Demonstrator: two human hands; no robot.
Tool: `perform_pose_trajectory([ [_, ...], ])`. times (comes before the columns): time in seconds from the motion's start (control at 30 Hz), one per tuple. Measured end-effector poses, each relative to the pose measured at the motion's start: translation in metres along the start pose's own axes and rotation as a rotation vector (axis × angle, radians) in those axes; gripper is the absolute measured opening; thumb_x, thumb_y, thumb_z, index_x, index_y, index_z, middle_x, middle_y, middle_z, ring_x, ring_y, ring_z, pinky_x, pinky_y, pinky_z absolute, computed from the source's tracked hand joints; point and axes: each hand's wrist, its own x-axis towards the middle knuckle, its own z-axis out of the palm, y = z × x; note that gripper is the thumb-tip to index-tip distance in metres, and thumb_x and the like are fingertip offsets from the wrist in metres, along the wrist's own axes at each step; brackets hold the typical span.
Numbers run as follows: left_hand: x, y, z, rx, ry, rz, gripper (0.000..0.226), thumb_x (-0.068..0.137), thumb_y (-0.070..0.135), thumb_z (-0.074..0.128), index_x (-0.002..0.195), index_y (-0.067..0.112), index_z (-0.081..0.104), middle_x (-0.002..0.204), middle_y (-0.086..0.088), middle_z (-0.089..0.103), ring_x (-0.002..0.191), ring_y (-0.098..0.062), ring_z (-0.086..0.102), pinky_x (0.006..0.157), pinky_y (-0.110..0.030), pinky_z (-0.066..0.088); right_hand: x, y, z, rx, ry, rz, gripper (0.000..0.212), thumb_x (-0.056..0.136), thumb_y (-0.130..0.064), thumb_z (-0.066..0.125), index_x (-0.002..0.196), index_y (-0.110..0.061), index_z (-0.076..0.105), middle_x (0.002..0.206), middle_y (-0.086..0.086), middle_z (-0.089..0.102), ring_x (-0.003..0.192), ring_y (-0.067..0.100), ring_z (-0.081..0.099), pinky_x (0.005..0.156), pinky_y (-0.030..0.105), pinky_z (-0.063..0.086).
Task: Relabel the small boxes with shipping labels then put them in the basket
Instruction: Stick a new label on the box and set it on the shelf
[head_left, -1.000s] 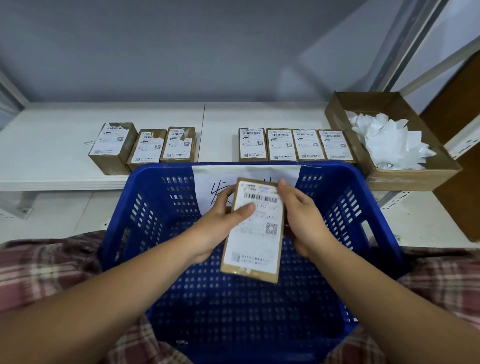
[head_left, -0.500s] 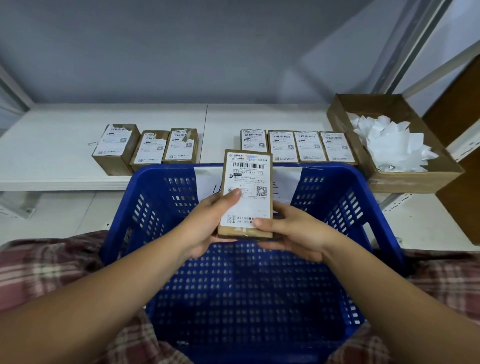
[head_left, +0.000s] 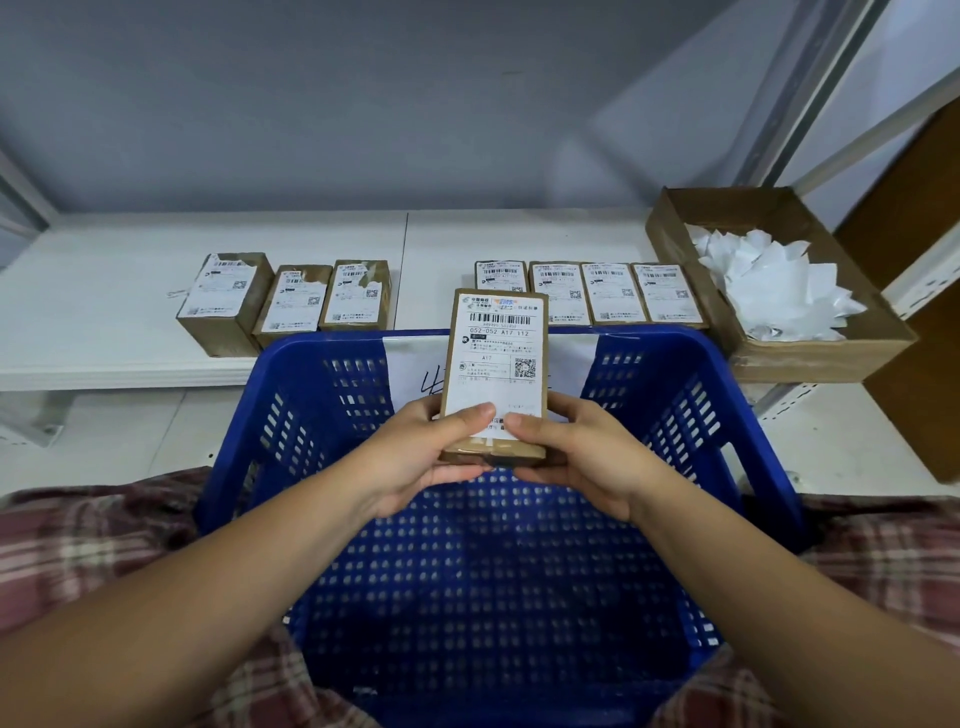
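Over the blue basket (head_left: 649, 338), I now hold the small box (head_left: 496, 364) upright, swung up from its tilt a second ago. My left hand (head_left: 415, 457) and right hand (head_left: 582, 457) pinch its lower end, thumbs on the label. It looks ready to drop in.

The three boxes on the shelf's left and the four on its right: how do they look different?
The left three boxes carry labels torn ragged along the top; the right four boxes have whole labels. The left three boxes sit loosely, the outermost turned askew; the right four boxes form a tight straight row. Both are brown cardboard with white barcoded labels.
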Motion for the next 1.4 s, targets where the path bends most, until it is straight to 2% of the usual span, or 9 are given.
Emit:
perform_pose_trajectory([
  [0.17,-0.002,-0.003,0.002,-0.022,-0.052,-0.015,0.051,0.068,0.040,0.062,0.115,0.025,0.053,0.109,-0.006,0.070,0.097,-0.021,0.069,0.084,-0.030,0.055,-0.002,0.000,-0.002,0.037,0.009,-0.001,0.050,0.079,-0.030,0.071,0.126,-0.016,0.059,0.106,0.000,0.075,0.097,0.016,0.071,0.077,0.027,0.057],
  [0.33,-0.001,-0.006,0.004,-0.051,-0.024,-0.005,0.060,0.071,0.031,0.068,0.127,0.013,0.051,0.109,-0.009,0.071,0.096,-0.023,0.070,0.084,-0.027,0.056,-0.001,0.002,-0.007,0.066,-0.001,0.024,0.051,0.071,-0.041,0.068,0.117,-0.020,0.064,0.107,0.000,0.074,0.102,0.018,0.069,0.086,0.030,0.054],
  [0.57,0.001,-0.008,0.001,-0.062,0.008,0.043,0.071,0.067,0.031,0.071,0.132,0.014,0.048,0.114,-0.008,0.069,0.101,-0.022,0.068,0.085,-0.028,0.056,0.002,0.002,-0.008,0.032,0.001,0.027,0.047,0.070,-0.035,0.072,0.112,-0.013,0.067,0.104,0.005,0.075,0.097,0.021,0.069,0.085,0.029,0.054],
  [0.7,0.003,-0.010,0.004,-0.072,0.015,0.036,0.061,0.072,0.048,0.057,0.129,0.025,0.049,0.119,-0.003,0.066,0.106,-0.023,0.066,0.093,-0.036,0.052,0.004,0.002,-0.006,0.082,0.052,0.007,0.033,0.084,-0.025,0.068,0.114,-0.010,0.066,0.101,0.004,0.075,0.091,0.017,0.069,0.077,0.025,0.055],
  [0.8,0.007,-0.009,0.002,0.004,0.082,0.028,0.050,0.082,0.050,0.054,0.125,0.027,0.053,0.115,0.001,0.067,0.107,-0.020,0.064,0.094,-0.036,0.051,0.007,0.006,-0.004,-0.015,0.119,-0.030,0.046,0.088,-0.024,0.069,0.129,-0.008,0.058,0.107,0.004,0.074,0.096,0.017,0.071,0.083,0.028,0.056],
  [0.9,0.013,-0.008,-0.004,0.117,0.150,0.052,0.039,0.091,0.038,0.058,0.126,0.023,0.056,0.112,0.001,0.068,0.105,-0.018,0.063,0.091,-0.032,0.051,0.013,0.009,-0.003,-0.234,0.196,-0.148,0.066,0.086,-0.033,0.072,0.145,-0.026,0.043,0.114,-0.003,0.072,0.104,0.014,0.069,0.098,0.037,0.052],
  [1.03,0.029,0.005,-0.009,0.105,0.218,0.096,0.042,0.089,0.035,0.063,0.127,0.018,0.056,0.110,-0.002,0.069,0.098,-0.019,0.067,0.081,-0.025,0.053,0.030,-0.004,0.006,-0.502,0.302,-0.317,0.062,0.093,-0.034,0.062,0.148,-0.037,0.033,0.134,-0.013,0.057,0.124,0.006,0.051,0.104,0.032,0.044],
  [1.23,0.073,0.030,-0.022,0.280,0.415,0.298,0.033,0.094,0.032,0.057,0.125,0.021,0.058,0.115,0.002,0.066,0.100,-0.012,0.062,0.089,-0.031,0.049,0.079,-0.031,0.020,-0.542,0.364,-0.408,0.054,0.097,-0.020,0.057,0.146,-0.030,0.037,0.127,-0.011,0.057,0.106,0.002,0.050,0.074,0.005,0.038],
  [1.4,0.120,0.044,-0.043,0.263,0.471,0.346,0.031,0.094,0.021,0.059,0.123,0.014,0.061,0.116,-0.002,0.067,0.105,-0.018,0.064,0.097,-0.040,0.049,0.124,-0.039,0.018,-0.637,0.306,-0.437,0.074,0.094,-0.012,0.059,0.153,-0.033,0.019,0.127,-0.015,0.055,0.105,0.008,0.058,0.070,0.007,0.043],
])
